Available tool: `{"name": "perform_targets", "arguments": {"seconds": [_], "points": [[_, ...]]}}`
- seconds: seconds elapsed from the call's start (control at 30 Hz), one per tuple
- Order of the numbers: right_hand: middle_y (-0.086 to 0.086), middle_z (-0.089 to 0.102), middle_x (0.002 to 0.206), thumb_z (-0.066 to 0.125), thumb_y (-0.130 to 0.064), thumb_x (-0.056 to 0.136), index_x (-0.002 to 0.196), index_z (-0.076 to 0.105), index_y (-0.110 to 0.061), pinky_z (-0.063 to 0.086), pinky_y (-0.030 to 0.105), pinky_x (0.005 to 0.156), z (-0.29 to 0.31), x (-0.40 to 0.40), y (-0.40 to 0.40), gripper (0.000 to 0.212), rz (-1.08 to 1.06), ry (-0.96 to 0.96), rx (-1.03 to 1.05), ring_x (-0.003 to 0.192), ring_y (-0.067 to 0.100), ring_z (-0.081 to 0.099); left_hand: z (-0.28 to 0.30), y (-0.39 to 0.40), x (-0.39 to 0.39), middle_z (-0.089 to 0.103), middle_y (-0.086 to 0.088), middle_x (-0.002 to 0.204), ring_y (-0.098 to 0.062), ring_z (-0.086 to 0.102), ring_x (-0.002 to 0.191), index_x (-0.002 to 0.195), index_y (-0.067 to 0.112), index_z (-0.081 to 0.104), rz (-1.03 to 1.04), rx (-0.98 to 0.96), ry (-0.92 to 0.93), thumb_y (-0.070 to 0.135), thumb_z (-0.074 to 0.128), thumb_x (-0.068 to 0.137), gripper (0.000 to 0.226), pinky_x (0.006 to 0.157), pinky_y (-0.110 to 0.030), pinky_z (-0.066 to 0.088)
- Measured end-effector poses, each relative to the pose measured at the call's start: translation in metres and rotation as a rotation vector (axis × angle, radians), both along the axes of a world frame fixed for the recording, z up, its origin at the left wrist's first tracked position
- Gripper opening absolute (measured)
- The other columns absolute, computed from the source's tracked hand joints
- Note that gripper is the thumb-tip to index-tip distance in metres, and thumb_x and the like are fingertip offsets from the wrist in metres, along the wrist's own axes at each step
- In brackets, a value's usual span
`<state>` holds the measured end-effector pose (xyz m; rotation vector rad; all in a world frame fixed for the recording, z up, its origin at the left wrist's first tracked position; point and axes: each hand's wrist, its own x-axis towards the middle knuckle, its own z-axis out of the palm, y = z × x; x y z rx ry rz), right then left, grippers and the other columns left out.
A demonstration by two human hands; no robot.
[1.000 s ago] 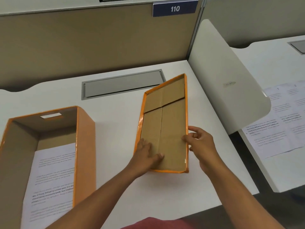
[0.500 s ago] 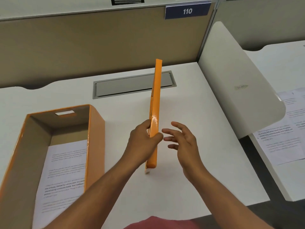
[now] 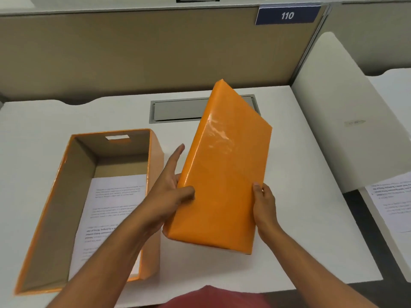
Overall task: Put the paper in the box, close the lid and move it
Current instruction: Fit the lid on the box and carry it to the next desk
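Lid [image 3: 222,172] is up off the desk [image 3: 300,196], orange top facing me, tilted, and I've got it pinched by its 2 long edges: left hand [image 3: 171,192] clamped on the near-left edge, right hand [image 3: 263,205] gripping the near-right. The box [image 3: 155,165] sits open just to the left, the paper [image 3: 111,210] flat on its floor. From here I'd level the lid, swing it left, square all 4 corners over the rim, then press down evenly so no side jams.

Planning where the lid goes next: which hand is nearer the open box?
Left. The left hand is just beside the box; the right hand is beyond the lid.
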<state>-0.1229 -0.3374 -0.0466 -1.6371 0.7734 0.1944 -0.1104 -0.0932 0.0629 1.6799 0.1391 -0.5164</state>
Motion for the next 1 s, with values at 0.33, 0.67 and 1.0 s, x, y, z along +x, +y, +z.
{"name": "perform_targets", "arguments": {"seconds": [0.33, 0.67, 1.0], "points": [[-0.004, 0.061, 0.143, 0.050, -0.054, 0.102, 0.152, 0.047, -0.027, 0.053, 0.038, 0.089, 0.061, -0.024, 0.109, 0.057, 0.160, -0.289, -0.176, 0.111, 0.018, 0.065, 0.003, 0.134, -0.030, 0.063, 0.009, 0.126, -0.008, 0.064, 0.103, 0.145, 0.032, 0.059, 0.463, 0.338, -0.331, 0.052, 0.075, 0.088, 0.062, 0.082, -0.035, 0.059], [-0.011, 0.048, 0.141, 0.056, -0.049, 0.102, 0.152, 0.045, -0.033, 0.047, 0.038, 0.099, 0.063, -0.039, 0.234, 0.054, 0.286, -0.285, -0.229, 0.124, 0.014, 0.051, -0.031, 0.270, -0.078, 0.064, 0.012, 0.118, -0.008, 0.064, 0.099, 0.137, 0.041, 0.063, 0.588, 0.370, -0.245, 0.067, 0.069, 0.079, 0.064, 0.081, -0.038, 0.056], [-0.001, 0.057, 0.134, 0.056, -0.043, 0.103, 0.138, 0.059, -0.032, 0.054, 0.044, 0.102, 0.047, -0.043, 0.266, 0.037, 0.347, -0.246, -0.354, 0.119, 0.023, 0.061, -0.073, 0.305, -0.082, 0.059, 0.009, 0.113, -0.004, 0.061, 0.089, 0.138, 0.037, 0.065, 0.550, 0.374, -0.254, 0.060, 0.068, 0.088, 0.055, 0.066, -0.022, 0.044]]}}
